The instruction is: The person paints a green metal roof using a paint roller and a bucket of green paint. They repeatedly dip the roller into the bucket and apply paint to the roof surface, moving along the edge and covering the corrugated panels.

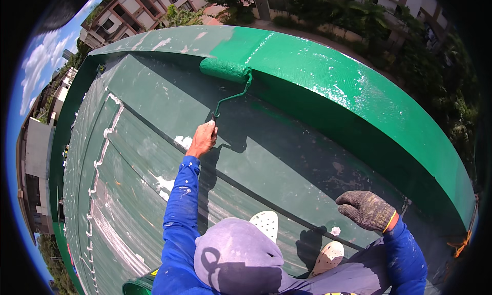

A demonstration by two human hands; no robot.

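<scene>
My bare left hand (203, 138) grips the handle of a paint roller (225, 70), arm stretched out. Green paint coats its roller sleeve and bent wire frame. The sleeve is at the inner edge of a roof parapet (292, 60), just below its top. Glossy wet-looking green covers most of the parapet top; the far left part is duller and patchy. On the right, my right hand (367, 211) wears a dark knit glove with a yellow cuff edge. Its fingers are curled over the roof, and the palm side is hidden. No object shows in it.
Metal roof sheets (153, 179) with raised seams and white patches slope beneath me. My perforated clogs (265, 224) stand on them. Part of a green bucket (138, 285) shows at the bottom left. Orange cord (459, 243) hangs at the right. Trees and buildings lie beyond the parapet.
</scene>
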